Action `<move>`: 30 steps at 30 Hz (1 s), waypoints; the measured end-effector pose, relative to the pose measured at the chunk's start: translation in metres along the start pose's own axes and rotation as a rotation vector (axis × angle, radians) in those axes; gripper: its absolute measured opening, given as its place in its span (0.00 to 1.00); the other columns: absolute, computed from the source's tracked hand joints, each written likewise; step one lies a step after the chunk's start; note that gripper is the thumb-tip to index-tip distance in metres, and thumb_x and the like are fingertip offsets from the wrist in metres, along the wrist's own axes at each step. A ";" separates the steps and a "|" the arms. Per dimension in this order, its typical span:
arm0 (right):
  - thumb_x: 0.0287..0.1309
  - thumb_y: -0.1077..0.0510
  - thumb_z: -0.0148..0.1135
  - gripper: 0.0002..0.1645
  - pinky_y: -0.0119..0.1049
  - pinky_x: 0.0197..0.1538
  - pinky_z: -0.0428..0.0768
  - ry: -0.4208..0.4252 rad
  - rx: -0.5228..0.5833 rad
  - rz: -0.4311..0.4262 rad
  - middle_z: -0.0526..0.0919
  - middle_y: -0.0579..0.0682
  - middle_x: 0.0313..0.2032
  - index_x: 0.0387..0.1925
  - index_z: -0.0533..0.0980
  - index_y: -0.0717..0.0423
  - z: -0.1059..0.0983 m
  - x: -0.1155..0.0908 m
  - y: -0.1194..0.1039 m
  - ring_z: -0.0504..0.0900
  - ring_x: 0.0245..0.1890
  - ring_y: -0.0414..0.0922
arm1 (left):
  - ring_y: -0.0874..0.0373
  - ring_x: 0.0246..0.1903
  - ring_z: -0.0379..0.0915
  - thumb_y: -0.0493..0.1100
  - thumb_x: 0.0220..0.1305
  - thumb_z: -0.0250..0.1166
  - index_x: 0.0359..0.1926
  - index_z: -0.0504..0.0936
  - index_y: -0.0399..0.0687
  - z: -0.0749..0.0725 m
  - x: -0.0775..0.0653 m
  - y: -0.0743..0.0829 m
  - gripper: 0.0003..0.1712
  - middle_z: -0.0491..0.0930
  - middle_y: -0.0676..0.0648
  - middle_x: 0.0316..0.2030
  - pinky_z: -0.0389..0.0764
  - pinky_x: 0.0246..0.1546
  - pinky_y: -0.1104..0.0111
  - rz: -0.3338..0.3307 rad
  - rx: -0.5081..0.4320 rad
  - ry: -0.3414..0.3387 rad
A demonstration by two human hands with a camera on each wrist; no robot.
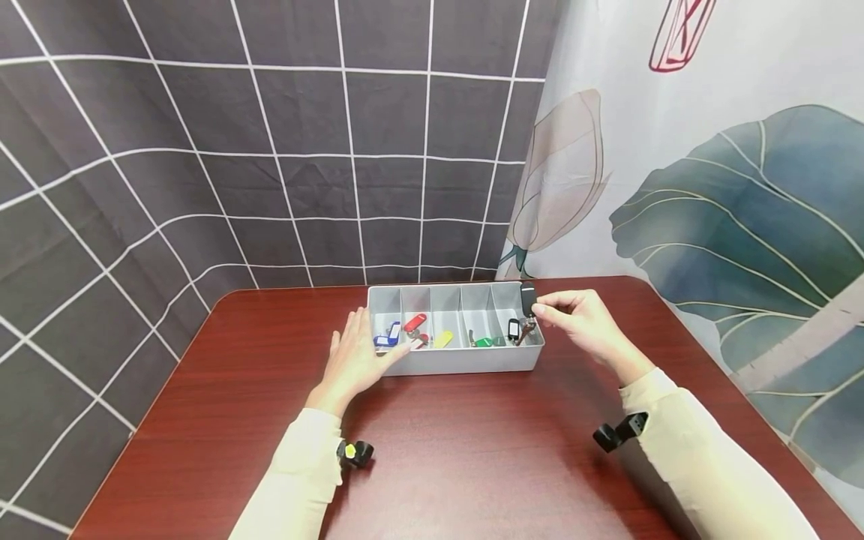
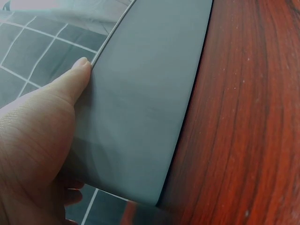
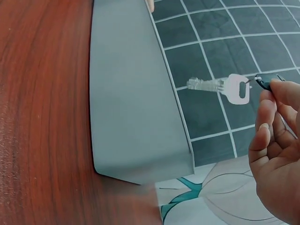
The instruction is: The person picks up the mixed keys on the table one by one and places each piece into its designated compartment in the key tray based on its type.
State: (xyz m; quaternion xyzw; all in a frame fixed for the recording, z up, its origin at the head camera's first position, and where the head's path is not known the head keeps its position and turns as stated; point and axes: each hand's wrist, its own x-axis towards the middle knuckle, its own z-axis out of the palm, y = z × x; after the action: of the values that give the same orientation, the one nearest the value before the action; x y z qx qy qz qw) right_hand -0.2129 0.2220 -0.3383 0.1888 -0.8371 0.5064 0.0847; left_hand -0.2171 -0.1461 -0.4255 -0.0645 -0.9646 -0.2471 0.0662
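A grey divided tray stands on the table, with colored key tags in its compartments. My left hand rests at its left end, fingers straight along the side and the thumb over the front rim. At the right end, my right hand pinches a black key tag between thumb and fingers. A metal key hangs from the tag, over the rightmost compartment in the head view. Another black key tag lies in that compartment.
Blue tags, a red tag, a yellow tag and a green tag lie in the other compartments. Behind the reddish-brown table hang a grey grid curtain and a leaf-print curtain.
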 end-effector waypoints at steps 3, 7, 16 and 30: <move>0.58 0.64 0.65 0.11 0.29 0.27 0.76 0.011 0.004 0.006 0.80 0.40 0.21 0.40 0.82 0.70 -0.001 0.005 0.007 0.77 0.23 0.37 | 0.42 0.73 0.39 0.84 0.48 0.50 0.74 0.47 0.38 0.000 0.001 0.001 0.69 0.48 0.37 0.73 0.44 0.66 0.40 -0.003 0.000 -0.004; 0.58 0.59 0.67 0.14 0.30 0.27 0.77 0.024 0.004 0.026 0.83 0.52 0.24 0.40 0.82 0.68 -0.004 0.013 0.031 0.78 0.25 0.42 | 0.42 0.72 0.40 0.83 0.48 0.51 0.74 0.47 0.37 -0.001 0.001 0.001 0.68 0.48 0.37 0.73 0.44 0.66 0.40 -0.001 0.005 -0.004; 0.58 0.57 0.67 0.16 0.31 0.28 0.76 0.014 0.002 0.119 0.84 0.51 0.28 0.42 0.82 0.68 -0.002 0.022 0.051 0.79 0.28 0.47 | 0.44 0.73 0.38 0.79 0.50 0.56 0.74 0.46 0.39 -0.001 -0.001 0.003 0.66 0.47 0.38 0.73 0.43 0.67 0.41 -0.013 -0.016 -0.008; 0.57 0.52 0.68 0.17 0.35 0.31 0.76 -0.020 -0.081 0.199 0.84 0.53 0.32 0.40 0.84 0.62 0.007 0.032 0.077 0.79 0.32 0.51 | 0.42 0.72 0.40 0.81 0.49 0.55 0.74 0.48 0.36 0.000 -0.001 0.004 0.68 0.50 0.37 0.73 0.45 0.66 0.41 -0.013 -0.007 0.017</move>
State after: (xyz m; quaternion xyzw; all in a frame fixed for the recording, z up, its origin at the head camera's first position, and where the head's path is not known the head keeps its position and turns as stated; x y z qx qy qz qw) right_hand -0.2725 0.2409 -0.3935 0.1063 -0.8722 0.4762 0.0333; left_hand -0.2154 -0.1432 -0.4237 -0.0563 -0.9635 -0.2516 0.0727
